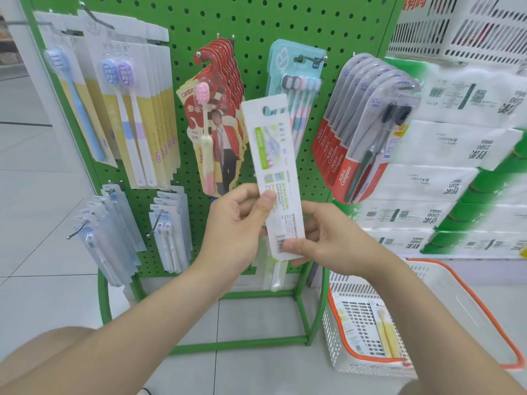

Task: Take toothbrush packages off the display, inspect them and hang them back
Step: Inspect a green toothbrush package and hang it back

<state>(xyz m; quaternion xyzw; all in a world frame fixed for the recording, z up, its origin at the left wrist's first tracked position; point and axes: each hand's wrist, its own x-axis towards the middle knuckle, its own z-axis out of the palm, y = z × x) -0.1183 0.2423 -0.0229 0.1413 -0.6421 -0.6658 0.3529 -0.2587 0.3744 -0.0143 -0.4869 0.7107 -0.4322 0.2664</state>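
White toothbrush package point(274, 155) stands nearly upright, hang hole at top.

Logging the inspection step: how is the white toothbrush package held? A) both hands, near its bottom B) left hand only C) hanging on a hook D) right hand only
A: the left hand and the right hand both pinch the lower part of the white toothbrush package.

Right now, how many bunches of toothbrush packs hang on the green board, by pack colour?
White-and-yellow bunches: 2
Red bunches: 2
Teal bunch: 1
Pale clear bunches: 2
Clear pack partly hidden, bottom row: 1
Total: 8 hanging, plus the white pack held by the left hand and right hand.
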